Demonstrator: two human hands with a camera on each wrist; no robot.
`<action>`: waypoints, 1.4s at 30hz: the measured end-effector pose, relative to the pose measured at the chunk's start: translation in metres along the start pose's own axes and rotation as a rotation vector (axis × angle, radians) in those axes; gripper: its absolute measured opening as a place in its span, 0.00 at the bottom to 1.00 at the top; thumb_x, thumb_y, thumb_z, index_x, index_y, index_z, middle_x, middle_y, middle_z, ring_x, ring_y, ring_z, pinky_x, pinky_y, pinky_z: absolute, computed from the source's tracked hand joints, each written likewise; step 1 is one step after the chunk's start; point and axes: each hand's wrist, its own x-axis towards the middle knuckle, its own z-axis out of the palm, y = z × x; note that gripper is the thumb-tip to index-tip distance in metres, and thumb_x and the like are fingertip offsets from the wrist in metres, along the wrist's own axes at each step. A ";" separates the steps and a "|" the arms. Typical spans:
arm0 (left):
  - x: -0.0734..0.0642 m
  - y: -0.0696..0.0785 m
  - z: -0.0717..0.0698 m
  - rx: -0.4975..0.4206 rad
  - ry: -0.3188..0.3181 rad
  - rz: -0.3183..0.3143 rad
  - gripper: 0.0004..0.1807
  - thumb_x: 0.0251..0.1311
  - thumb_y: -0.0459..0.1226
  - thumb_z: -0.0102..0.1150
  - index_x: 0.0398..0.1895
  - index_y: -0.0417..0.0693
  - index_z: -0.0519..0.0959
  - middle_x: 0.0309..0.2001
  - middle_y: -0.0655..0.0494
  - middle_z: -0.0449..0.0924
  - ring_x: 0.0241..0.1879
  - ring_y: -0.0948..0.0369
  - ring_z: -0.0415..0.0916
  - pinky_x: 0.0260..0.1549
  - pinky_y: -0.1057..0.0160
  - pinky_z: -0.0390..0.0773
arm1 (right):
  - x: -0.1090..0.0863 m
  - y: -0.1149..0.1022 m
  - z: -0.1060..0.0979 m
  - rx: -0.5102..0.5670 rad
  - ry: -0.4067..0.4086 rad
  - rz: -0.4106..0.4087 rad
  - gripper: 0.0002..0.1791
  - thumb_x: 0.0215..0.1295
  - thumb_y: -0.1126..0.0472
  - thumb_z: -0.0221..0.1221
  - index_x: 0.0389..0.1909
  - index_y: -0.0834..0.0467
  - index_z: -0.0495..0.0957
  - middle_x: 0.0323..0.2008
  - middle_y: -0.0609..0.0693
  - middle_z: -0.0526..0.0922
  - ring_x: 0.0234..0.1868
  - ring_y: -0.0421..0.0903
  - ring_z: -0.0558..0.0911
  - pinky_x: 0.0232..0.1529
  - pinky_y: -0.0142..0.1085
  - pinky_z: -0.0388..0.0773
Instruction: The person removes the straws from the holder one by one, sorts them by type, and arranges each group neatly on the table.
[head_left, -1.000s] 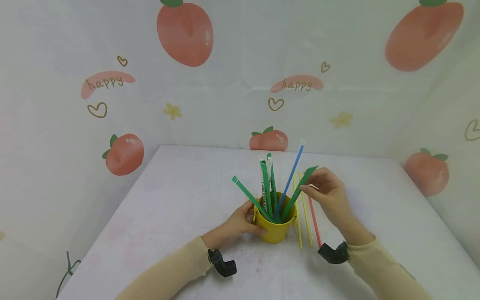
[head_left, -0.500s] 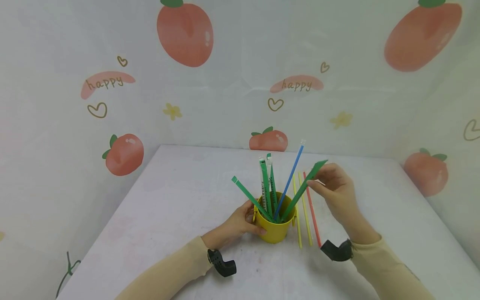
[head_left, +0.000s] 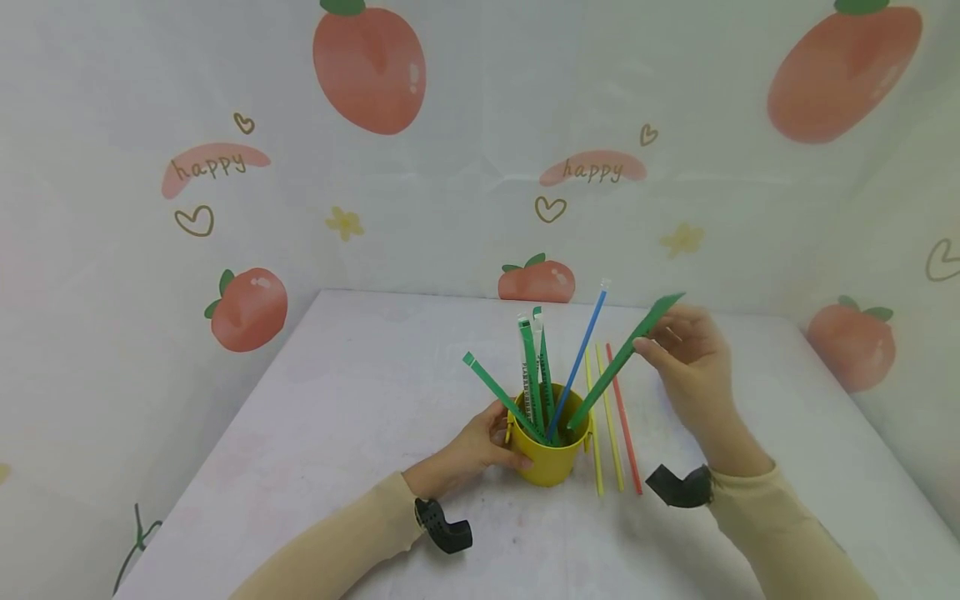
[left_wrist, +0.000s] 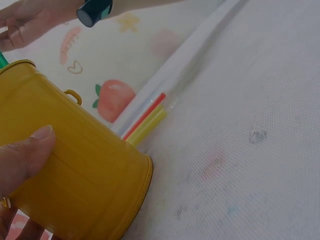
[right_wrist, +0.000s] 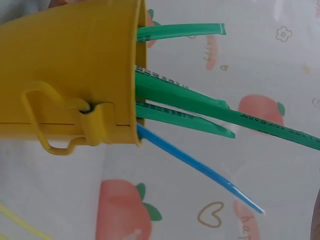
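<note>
A small yellow bucket (head_left: 551, 468) stands on the table, with straws leaning out of its mouth. My left hand (head_left: 476, 446) holds it from the left side, and the thumb (left_wrist: 30, 157) lies across its wall in the left wrist view. With thumb and fingers my right hand (head_left: 693, 358) pinches the upper part of a green-wrapped straw (head_left: 618, 360), which slants up to the right. That straw's lower end is at the bucket's mouth. Several other green-wrapped straws (head_left: 529, 358) and one blue straw (head_left: 585, 346) stand inside; their lower ends are hidden in the right wrist view.
Right of the bucket, two yellow straws (head_left: 611, 425) and a red straw (head_left: 626, 429) lie side by side on the white table (head_left: 360, 400). A printed cloth backdrop (head_left: 450, 208) rises behind the table. The bucket's wire handle (right_wrist: 37, 117) hangs at its side.
My right hand has moved up and to the right, drawing the green-wrapped straw partway out of the bucket. My left hand and the bucket have stayed in place.
</note>
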 end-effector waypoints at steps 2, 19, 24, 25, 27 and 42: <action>0.000 0.000 0.000 -0.005 0.000 -0.003 0.44 0.39 0.31 0.73 0.62 0.62 0.65 0.62 0.63 0.66 0.65 0.56 0.57 0.65 0.46 0.51 | 0.003 -0.002 0.000 0.043 0.015 0.002 0.21 0.49 0.89 0.51 0.43 0.69 0.71 0.35 0.55 0.80 0.35 0.48 0.77 0.38 0.32 0.79; -0.001 0.001 0.000 -0.023 -0.013 0.008 0.44 0.39 0.30 0.73 0.63 0.59 0.64 0.63 0.61 0.65 0.65 0.55 0.57 0.65 0.47 0.52 | 0.025 -0.014 -0.013 0.209 0.119 0.163 0.24 0.57 0.86 0.46 0.50 0.63 0.73 0.37 0.56 0.80 0.39 0.49 0.79 0.45 0.36 0.79; -0.001 0.001 0.000 -0.032 -0.012 0.007 0.44 0.40 0.30 0.73 0.63 0.60 0.64 0.62 0.61 0.66 0.64 0.56 0.59 0.64 0.49 0.55 | 0.029 -0.014 -0.021 0.267 0.189 0.225 0.24 0.57 0.86 0.46 0.51 0.63 0.73 0.34 0.57 0.79 0.36 0.49 0.80 0.46 0.37 0.78; -0.001 0.001 0.000 -0.034 -0.013 0.006 0.44 0.40 0.30 0.73 0.63 0.60 0.64 0.62 0.61 0.66 0.64 0.55 0.59 0.64 0.49 0.56 | 0.030 -0.013 -0.022 0.257 0.204 0.234 0.24 0.57 0.86 0.46 0.51 0.63 0.73 0.34 0.57 0.79 0.35 0.48 0.81 0.45 0.37 0.78; -0.001 0.001 0.000 -0.033 -0.009 0.002 0.44 0.40 0.30 0.73 0.62 0.61 0.64 0.62 0.61 0.66 0.64 0.55 0.59 0.64 0.49 0.56 | 0.031 -0.013 -0.025 0.226 0.230 0.249 0.24 0.57 0.85 0.47 0.51 0.63 0.73 0.33 0.57 0.78 0.35 0.48 0.81 0.45 0.36 0.78; 0.000 -0.001 0.000 -0.023 -0.006 0.000 0.43 0.40 0.30 0.72 0.62 0.60 0.64 0.62 0.61 0.66 0.64 0.56 0.59 0.64 0.49 0.56 | 0.028 0.006 -0.060 0.006 0.261 0.365 0.25 0.57 0.80 0.53 0.55 0.60 0.73 0.33 0.53 0.78 0.37 0.43 0.81 0.45 0.32 0.78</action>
